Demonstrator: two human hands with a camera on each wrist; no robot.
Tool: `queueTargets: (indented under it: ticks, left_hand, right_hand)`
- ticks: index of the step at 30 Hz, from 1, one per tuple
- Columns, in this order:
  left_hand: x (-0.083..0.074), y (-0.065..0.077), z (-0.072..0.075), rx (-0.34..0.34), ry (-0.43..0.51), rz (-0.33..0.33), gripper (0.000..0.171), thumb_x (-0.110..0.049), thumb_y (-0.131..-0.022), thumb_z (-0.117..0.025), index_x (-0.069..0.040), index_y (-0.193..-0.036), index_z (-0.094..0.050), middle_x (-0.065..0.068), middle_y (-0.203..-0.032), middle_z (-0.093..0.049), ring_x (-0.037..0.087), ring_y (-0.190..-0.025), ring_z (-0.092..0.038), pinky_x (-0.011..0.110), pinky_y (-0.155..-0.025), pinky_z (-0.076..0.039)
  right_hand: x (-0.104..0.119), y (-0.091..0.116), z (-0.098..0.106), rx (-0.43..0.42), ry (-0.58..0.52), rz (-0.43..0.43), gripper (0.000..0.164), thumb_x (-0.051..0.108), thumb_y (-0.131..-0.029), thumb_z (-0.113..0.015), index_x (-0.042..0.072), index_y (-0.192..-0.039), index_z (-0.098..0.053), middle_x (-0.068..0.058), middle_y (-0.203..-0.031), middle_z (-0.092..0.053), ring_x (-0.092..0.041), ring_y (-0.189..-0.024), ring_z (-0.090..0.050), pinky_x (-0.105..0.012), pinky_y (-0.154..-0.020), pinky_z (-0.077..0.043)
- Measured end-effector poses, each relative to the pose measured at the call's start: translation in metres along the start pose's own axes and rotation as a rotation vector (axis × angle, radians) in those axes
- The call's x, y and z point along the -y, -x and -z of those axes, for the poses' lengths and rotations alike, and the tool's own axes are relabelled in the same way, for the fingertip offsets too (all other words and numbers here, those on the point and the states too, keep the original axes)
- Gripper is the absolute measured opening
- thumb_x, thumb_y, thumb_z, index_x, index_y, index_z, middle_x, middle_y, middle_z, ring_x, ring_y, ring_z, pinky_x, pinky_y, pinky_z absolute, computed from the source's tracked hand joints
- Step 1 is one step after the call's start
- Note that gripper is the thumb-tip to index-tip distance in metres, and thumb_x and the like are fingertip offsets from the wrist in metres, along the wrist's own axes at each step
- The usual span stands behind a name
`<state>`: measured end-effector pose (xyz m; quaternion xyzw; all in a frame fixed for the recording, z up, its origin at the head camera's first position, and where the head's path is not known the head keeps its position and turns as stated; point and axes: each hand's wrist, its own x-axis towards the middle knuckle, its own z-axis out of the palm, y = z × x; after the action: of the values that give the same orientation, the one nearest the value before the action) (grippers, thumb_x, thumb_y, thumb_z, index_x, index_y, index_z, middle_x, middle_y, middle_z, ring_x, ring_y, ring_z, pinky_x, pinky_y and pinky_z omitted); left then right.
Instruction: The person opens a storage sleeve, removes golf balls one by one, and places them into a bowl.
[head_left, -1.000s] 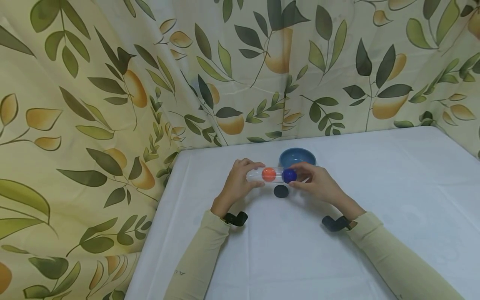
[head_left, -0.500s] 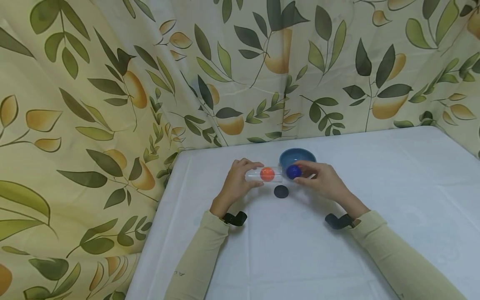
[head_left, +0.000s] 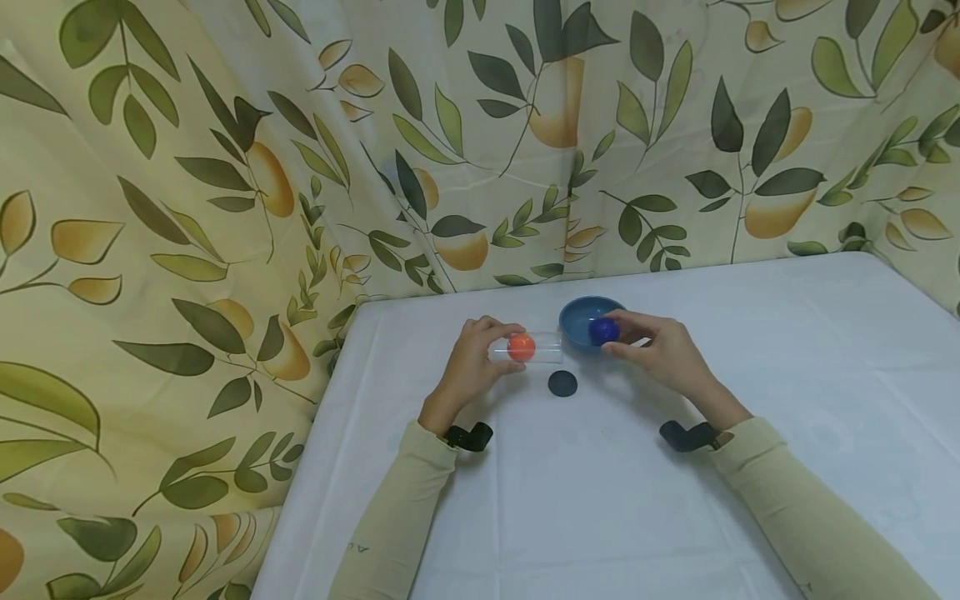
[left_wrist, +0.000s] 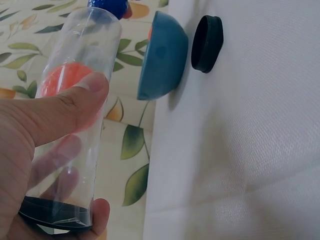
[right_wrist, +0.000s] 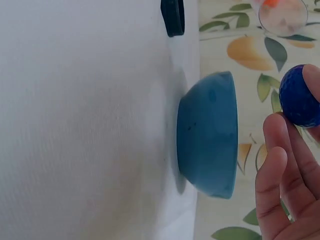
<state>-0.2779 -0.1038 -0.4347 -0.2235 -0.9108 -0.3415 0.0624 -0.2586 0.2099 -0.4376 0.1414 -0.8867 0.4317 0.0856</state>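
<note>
My left hand (head_left: 474,358) grips a clear plastic tube (left_wrist: 90,37) with a dark base. Inside the tube sits an orange ball (head_left: 521,347), near the thumb. The tube lies sideways in the head view, its uncapped end facing right. My right hand (head_left: 663,354) pinches a blue dimpled golf ball (right_wrist: 298,95) between thumb and fingertips, above the right side of a blue bowl (right_wrist: 207,135). A bit of orange shows at the bowl's rim in the left wrist view. On the table in front of the bowl lies a round black cap (head_left: 562,383).
A white cloth covers the table (head_left: 585,517), which ends at its left and back edges. Behind it and to the left hangs a curtain (head_left: 480,150) patterned with leaves and fruit. Both wrists wear a dark strapped device.
The right hand has drawn the blue golf ball out of the tube's end and carried it right, over the bowl. In the tube the orange ball has shifted left, toward the left hand.
</note>
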Motion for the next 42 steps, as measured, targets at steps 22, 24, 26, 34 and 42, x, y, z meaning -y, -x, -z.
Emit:
queueTargets:
  ticks: [22, 24, 26, 34, 42]
  left_hand:
    - [-0.001, 0.001, 0.003, -0.002, 0.020, 0.023, 0.051, -0.023, -0.081, -0.088, -0.023, -0.128, -0.071, 0.005, -0.125, -0.064, 0.023, -0.114, -0.049, 0.037, -0.093, -0.052]
    - [-0.002, 0.001, 0.003, -0.006, 0.020, 0.019, 0.050, -0.022, -0.081, -0.088, -0.023, -0.128, -0.071, 0.005, -0.124, -0.064, 0.023, -0.113, -0.049, 0.037, -0.093, -0.052]
    - [-0.002, 0.002, 0.004, -0.010, 0.021, 0.016, 0.050, -0.021, -0.081, -0.088, -0.022, -0.128, -0.071, 0.006, -0.124, -0.064, 0.024, -0.113, -0.049, 0.038, -0.093, -0.051]
    - [-0.004, 0.002, 0.006, -0.002, 0.027, 0.028, 0.050, -0.023, -0.081, -0.088, -0.023, -0.128, -0.071, 0.005, -0.125, -0.063, 0.023, -0.115, -0.049, 0.038, -0.094, -0.052]
    - [-0.002, 0.001, 0.004, 0.009, 0.041, 0.050, 0.050, -0.022, -0.081, -0.088, -0.023, -0.127, -0.072, 0.004, -0.125, -0.063, 0.022, -0.114, -0.049, 0.037, -0.094, -0.053]
  right_hand:
    - [-0.009, 0.000, 0.016, -0.040, 0.022, -0.123, 0.060, 0.042, -0.089, -0.079, 0.016, -0.140, -0.063, -0.017, -0.122, -0.074, -0.006, -0.091, -0.063, -0.028, -0.076, -0.046]
    - [-0.009, -0.001, 0.017, -0.041, 0.015, -0.130, 0.059, 0.042, -0.089, -0.079, 0.016, -0.140, -0.062, -0.016, -0.122, -0.073, -0.004, -0.091, -0.063, -0.028, -0.077, -0.046]
    - [-0.010, -0.002, 0.018, -0.043, 0.012, -0.134, 0.059, 0.043, -0.090, -0.078, 0.017, -0.141, -0.062, -0.016, -0.122, -0.073, -0.006, -0.093, -0.064, -0.029, -0.078, -0.046]
    - [-0.012, -0.014, 0.020, -0.029, -0.008, -0.172, 0.065, 0.047, -0.090, -0.076, 0.017, -0.145, -0.058, -0.020, -0.129, -0.069, -0.033, -0.112, -0.063, -0.035, -0.081, -0.044]
    - [-0.017, -0.031, 0.019, -0.019, -0.011, -0.179, 0.063, 0.046, -0.090, -0.077, 0.017, -0.143, -0.060, -0.020, -0.132, -0.066, -0.030, -0.110, -0.060, -0.030, -0.077, -0.045]
